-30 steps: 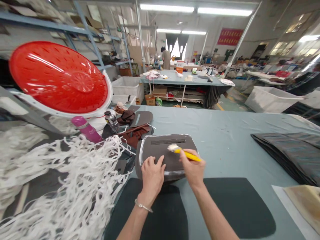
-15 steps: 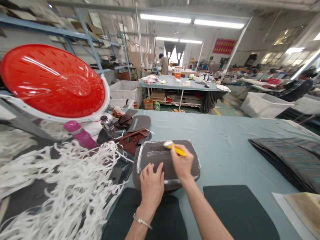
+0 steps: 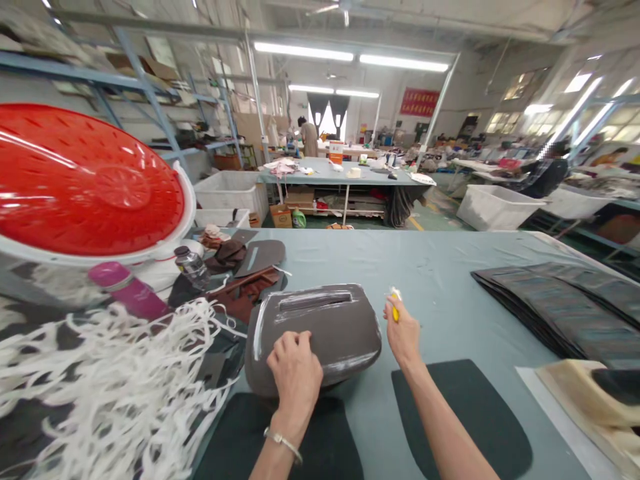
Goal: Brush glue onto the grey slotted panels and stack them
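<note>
A grey rounded panel (image 3: 320,333) with a long slot near its far edge lies tilted on the table, white smears along its edges and round the slot. My left hand (image 3: 296,370) rests on its near left part, fingers curled and close together against the surface. Just off the panel's right side, my right hand (image 3: 404,333) grips a small brush (image 3: 395,307) with a yellow handle and whitish bristles. Its bristle end points away from me, above the table. Two dark flat pieces lie nearer to me: one dark piece (image 3: 465,413) under my right forearm, another (image 3: 280,433) below the panel.
White strips (image 3: 140,387) heap up at the left, beside a pink bottle (image 3: 127,288), a clear bottle (image 3: 191,267) and a big red basin (image 3: 95,187). Stacked dark sheets (image 3: 560,300) and a beige block (image 3: 575,387) lie on the right. Other people work farther back.
My right hand has carried the brush from the slot area to the right, off the panel. My left hand's fingers have drawn closer together on the panel. The view has turned slightly right.
</note>
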Demonstrator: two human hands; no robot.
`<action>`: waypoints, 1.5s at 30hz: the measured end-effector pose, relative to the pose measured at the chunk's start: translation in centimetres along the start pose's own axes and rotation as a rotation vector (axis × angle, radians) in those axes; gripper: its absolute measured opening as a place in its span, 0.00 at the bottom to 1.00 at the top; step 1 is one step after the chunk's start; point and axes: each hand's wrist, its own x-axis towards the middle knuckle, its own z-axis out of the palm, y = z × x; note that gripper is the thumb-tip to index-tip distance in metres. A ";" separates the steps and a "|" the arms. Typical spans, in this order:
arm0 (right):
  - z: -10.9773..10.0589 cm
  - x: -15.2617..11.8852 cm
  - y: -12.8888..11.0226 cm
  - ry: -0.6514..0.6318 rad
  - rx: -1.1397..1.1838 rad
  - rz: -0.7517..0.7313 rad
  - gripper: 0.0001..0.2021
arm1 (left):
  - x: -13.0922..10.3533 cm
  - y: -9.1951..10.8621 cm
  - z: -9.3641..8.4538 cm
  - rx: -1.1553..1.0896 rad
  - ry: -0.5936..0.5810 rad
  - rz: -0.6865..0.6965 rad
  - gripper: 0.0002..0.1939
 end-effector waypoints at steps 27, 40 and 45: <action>1.1 -7.9 -0.7 -0.049 0.182 -0.190 0.10 | 6.5 5.1 4.1 -1.028 -0.469 -0.249 0.16; -1.8 -7.1 1.0 -0.045 0.398 0.014 0.10 | 1.0 7.3 -15.2 -1.822 -0.479 -0.200 0.12; -9.5 -6.3 4.0 -0.022 0.868 0.349 0.17 | -2.5 9.9 -11.3 -1.898 -0.655 -0.286 0.18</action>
